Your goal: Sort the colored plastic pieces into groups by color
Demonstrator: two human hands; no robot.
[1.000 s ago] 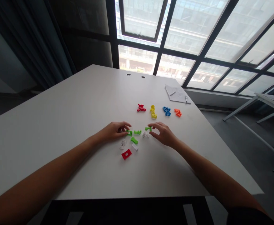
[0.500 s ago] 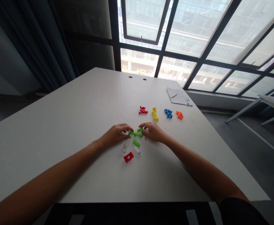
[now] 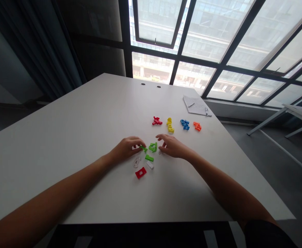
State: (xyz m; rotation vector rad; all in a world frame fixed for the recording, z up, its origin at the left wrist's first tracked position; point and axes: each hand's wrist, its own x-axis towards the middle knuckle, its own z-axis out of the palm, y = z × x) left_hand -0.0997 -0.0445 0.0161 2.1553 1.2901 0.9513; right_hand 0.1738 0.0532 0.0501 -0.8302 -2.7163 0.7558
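Between the thumb and fingers of my left hand (image 3: 129, 147) is a small green plastic piece (image 3: 144, 149), tilted, its near end hidden by the fingertips. Just right of it lies a cluster of green plastic pieces (image 3: 153, 147) on the white table. My right hand (image 3: 173, 146) is beside this cluster, fingers curved and apart with nothing gripped. A small pale piece (image 3: 160, 152) shows under its thumb; whether they touch I cannot tell. Closer to me lie a single green piece (image 3: 149, 158), a white block (image 3: 150, 165), a clear piece (image 3: 137, 162) and a red piece (image 3: 141, 173).
Beyond my hands is a row of piles: red pieces (image 3: 157, 121), yellow pieces (image 3: 170, 125), blue pieces (image 3: 184, 124) and orange pieces (image 3: 197, 126). Paper (image 3: 198, 106) with pens lies near the right edge of the white table (image 3: 89, 120). Windows rise behind.
The green pieces have come apart into two: one is now in my left hand, the others sit gathered closer together. My right hand has drawn back slightly to the right, off the green pieces.
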